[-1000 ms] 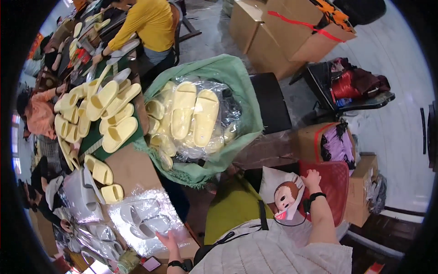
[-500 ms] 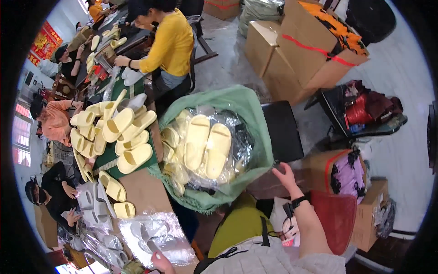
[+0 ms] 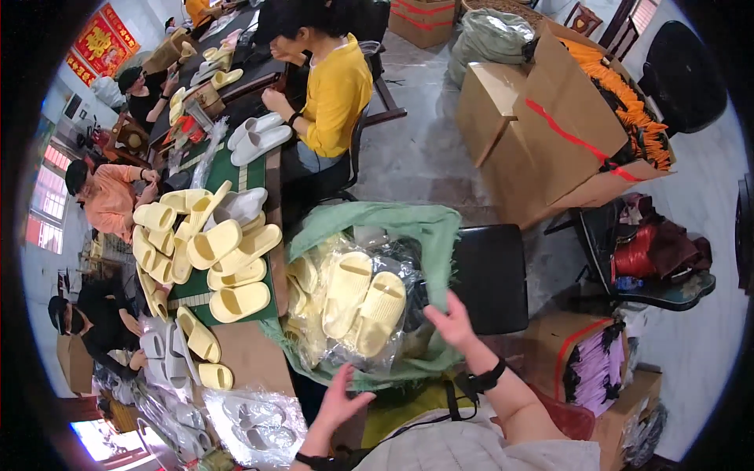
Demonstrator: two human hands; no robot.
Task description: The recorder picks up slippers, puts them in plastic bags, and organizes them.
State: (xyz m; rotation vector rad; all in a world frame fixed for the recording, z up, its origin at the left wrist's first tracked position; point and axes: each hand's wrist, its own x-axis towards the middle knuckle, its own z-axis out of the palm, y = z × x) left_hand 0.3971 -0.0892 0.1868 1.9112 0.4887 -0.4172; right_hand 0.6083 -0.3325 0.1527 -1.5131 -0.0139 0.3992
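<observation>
A green woven sack (image 3: 437, 235) stands in front of me with its mouth spread wide. On top of the clear-wrapped items in it lies a pair of pale yellow slippers (image 3: 380, 314). My right hand (image 3: 454, 323) reaches the sack's right rim, fingers stretched and apart; whether it presses on the fabric is hard to see. Beside the near left rim is my left hand (image 3: 342, 402), its fingers spread and nothing in them. Grey slippers in a clear plastic bag (image 3: 255, 424) lie on the table to its left.
Loose yellow slippers (image 3: 216, 243) pile up on the table at left. A black chair (image 3: 492, 275) adjoins the sack's right side. Large cartons (image 3: 542, 149) stand at the far right. A person in yellow (image 3: 338, 94) and several other people sit around the table.
My left hand has come up from the bottom edge to the sack's near side. My right hand has moved left onto its rim. The view has shifted, so the scene sits lower.
</observation>
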